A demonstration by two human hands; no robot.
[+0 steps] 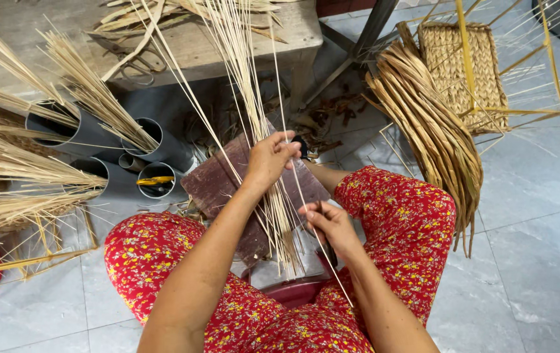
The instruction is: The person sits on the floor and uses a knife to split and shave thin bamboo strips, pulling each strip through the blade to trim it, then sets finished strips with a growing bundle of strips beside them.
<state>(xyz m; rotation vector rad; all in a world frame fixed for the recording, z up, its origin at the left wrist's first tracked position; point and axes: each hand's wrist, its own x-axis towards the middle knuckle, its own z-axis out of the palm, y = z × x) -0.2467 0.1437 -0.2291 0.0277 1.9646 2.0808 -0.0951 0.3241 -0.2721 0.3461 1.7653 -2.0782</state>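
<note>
- Grey tiled floor, wooden bench ahead, grey pipes holding straw.
- Left hand grasps the reed bundle.
- Right hand pinches one reed.

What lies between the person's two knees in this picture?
In the head view, a reddish-brown board lies there, with the bundle of thin reeds standing across it, held by the left hand.

Pale straw-yellow reeds, red trousers with small yellow flowers, grey tubes, dull maroon board, golden-brown woven mat
</note>
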